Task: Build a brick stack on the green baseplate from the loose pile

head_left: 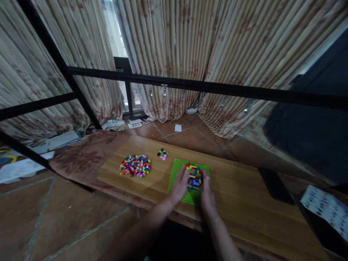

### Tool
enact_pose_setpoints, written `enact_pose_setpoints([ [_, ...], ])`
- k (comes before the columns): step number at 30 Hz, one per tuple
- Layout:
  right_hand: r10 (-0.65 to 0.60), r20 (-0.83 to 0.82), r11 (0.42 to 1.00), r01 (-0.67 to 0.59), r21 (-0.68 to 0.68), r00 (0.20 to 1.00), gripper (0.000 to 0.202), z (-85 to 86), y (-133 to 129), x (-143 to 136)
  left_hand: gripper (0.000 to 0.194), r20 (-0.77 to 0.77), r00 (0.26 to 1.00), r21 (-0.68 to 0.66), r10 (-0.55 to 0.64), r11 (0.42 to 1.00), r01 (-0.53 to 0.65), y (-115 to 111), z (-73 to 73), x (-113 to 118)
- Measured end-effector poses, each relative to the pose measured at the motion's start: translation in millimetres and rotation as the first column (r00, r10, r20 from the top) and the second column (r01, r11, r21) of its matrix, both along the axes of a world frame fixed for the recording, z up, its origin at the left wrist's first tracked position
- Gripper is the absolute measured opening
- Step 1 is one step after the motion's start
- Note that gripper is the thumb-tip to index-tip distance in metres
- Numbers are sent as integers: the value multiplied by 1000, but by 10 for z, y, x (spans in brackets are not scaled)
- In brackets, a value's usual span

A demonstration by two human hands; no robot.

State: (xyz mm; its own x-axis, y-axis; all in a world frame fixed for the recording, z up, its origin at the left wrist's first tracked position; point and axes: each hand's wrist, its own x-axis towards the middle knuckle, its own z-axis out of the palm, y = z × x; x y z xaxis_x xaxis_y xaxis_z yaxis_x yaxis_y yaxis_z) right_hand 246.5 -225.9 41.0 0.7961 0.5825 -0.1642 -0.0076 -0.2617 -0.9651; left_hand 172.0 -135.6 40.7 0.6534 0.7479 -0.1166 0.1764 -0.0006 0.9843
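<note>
A block of red, yellow and blue bricks [194,176] stands on the green baseplate [191,197] on the wooden board. My left hand [179,184] lies along its left side, and my right hand [207,195] along its right side. Both hands have their fingers together and press the block between them. To the left are a round pile of many-coloured small bricks [135,165] and a small heap of pink, green and black bricks [163,154].
On the right of the board [236,181] lies a dark flat object [276,185], with a printed sheet [326,208] beyond it. A black metal bar [185,83] crosses ahead, before the curtains [174,43]. Papers [114,124] lie on the floor.
</note>
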Motion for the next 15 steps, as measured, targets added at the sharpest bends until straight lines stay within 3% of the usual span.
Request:
enact_pose_setpoints([
  [10,24,6,996,-24,84,1000,76,-83,25,-74,73,-75,996,149,-47,987,58,-108,69,-11],
  [15,-101,-71,991,107,86,992,66,-44,64,64,73,-66,997,129,-45,990,54,-130,62,-16],
])
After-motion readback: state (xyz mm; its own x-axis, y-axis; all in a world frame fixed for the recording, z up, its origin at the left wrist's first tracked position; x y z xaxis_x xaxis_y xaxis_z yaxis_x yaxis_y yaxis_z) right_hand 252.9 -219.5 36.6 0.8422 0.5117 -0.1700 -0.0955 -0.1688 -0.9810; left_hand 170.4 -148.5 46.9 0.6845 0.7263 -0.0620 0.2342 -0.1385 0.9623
